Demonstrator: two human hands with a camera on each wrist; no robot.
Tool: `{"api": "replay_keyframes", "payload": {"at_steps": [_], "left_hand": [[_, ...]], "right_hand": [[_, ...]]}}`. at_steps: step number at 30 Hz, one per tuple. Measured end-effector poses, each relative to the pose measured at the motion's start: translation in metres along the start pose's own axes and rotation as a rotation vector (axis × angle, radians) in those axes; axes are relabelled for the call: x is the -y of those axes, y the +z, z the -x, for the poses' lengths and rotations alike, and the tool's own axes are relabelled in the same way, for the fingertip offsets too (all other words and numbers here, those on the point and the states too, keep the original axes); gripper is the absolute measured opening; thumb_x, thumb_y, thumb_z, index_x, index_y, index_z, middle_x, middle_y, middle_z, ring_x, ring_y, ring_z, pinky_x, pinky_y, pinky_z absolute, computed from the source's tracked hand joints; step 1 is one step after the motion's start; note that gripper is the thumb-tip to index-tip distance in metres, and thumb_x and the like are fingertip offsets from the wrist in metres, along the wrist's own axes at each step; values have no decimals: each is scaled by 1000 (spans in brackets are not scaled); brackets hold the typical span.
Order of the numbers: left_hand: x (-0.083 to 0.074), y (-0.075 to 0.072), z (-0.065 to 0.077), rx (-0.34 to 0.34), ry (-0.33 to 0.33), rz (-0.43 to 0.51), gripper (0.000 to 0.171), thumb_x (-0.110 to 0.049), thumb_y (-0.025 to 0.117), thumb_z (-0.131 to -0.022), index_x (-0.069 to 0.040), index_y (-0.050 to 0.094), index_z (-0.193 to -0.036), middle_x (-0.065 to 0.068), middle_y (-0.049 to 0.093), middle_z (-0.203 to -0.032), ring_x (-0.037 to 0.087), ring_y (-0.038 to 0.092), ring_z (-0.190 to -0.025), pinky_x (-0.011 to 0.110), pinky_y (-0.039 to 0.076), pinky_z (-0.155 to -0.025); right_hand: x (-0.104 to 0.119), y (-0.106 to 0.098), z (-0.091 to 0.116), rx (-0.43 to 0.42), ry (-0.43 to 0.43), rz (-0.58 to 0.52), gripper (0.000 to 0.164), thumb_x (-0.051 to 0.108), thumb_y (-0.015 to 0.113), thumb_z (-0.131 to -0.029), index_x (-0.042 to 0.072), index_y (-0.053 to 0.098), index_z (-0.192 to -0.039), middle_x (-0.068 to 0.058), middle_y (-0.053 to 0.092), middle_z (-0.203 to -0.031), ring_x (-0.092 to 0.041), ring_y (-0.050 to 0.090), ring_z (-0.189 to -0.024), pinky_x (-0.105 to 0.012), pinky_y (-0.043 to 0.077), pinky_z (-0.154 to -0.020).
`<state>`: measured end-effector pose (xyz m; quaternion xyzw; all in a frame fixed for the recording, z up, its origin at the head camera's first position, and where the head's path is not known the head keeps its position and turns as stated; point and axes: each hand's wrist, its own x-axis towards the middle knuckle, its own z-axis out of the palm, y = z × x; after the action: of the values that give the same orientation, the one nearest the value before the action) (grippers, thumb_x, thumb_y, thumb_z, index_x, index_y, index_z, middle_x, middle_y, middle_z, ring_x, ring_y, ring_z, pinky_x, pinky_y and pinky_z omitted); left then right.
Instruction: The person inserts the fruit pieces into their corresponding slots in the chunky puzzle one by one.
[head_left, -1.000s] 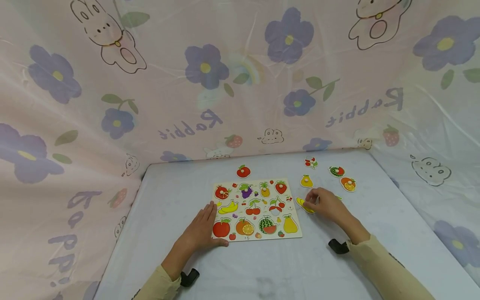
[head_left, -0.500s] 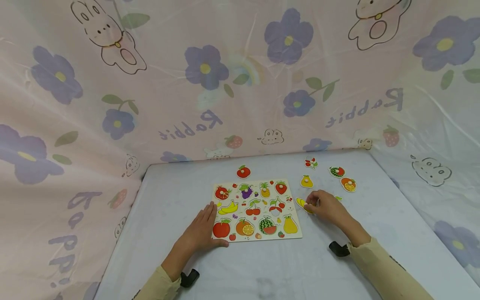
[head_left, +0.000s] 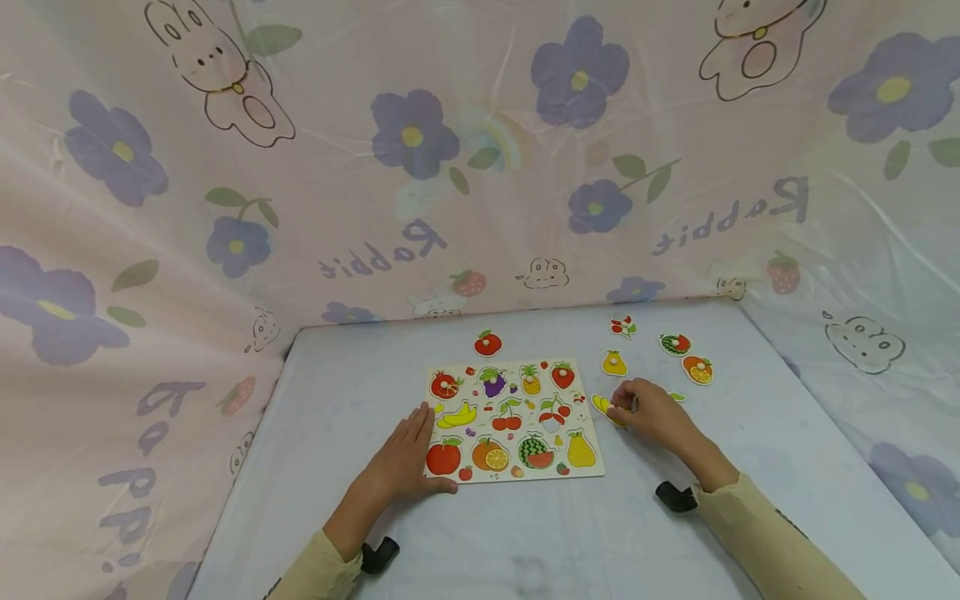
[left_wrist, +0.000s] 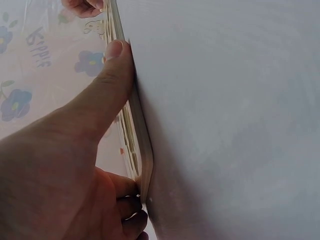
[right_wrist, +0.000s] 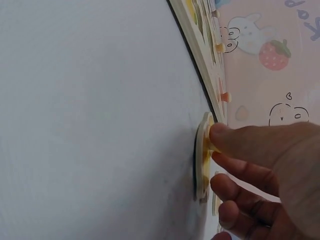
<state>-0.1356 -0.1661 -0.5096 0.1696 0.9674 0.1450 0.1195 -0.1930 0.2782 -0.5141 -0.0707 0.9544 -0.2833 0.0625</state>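
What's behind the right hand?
In the head view, a piece's green tip shows past the right hand, which pinches a yellow piece. The hand hides the rest; its shape can't be told.

Head view: lit softly and evenly; sheen picked up on the curtain [head_left: 510,225] at far left and right; corners stretched by the wide lens; small prints softened. Both wrist views: dim, greyish. Soft shadows cast on the table [left_wrist: 240,100], lower centre, beside board [left_wrist: 142,140] and banana piece [right_wrist: 201,160].

Pink cloth [head_left: 495,75] past the left hand [head_left: 401,458] and right hand [head_left: 656,412] says "Rabbit" [head_left: 382,252] twice, backwards; more letters [head_left: 124,480], left of both.
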Motion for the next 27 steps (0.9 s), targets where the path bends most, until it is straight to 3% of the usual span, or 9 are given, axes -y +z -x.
{"api": "replay_keyframes", "payload": {"at_steps": [17,27], "left_hand": [[2,2,-2,0,0,9,130,-61,91,-76,4,25,-167,22,24,-175,39,24,-162,53,27,-131],[0,0,-1,7,-13,6,129,-59,91,-77,4,25,-168,21,24,-176,39,23,-162,52,26,-132]], "right_hand": [[11,-6,-10,-74,-86,26,14,21,82,-95,10,73,-97,-2,63,-89,-19,54,-79,-33,46,-68],[27,0,-19,-60,-138,21,13,21,82,-96,12,73,-97,1,62,-87,-18,53,-79,-33,47,-68]]}}
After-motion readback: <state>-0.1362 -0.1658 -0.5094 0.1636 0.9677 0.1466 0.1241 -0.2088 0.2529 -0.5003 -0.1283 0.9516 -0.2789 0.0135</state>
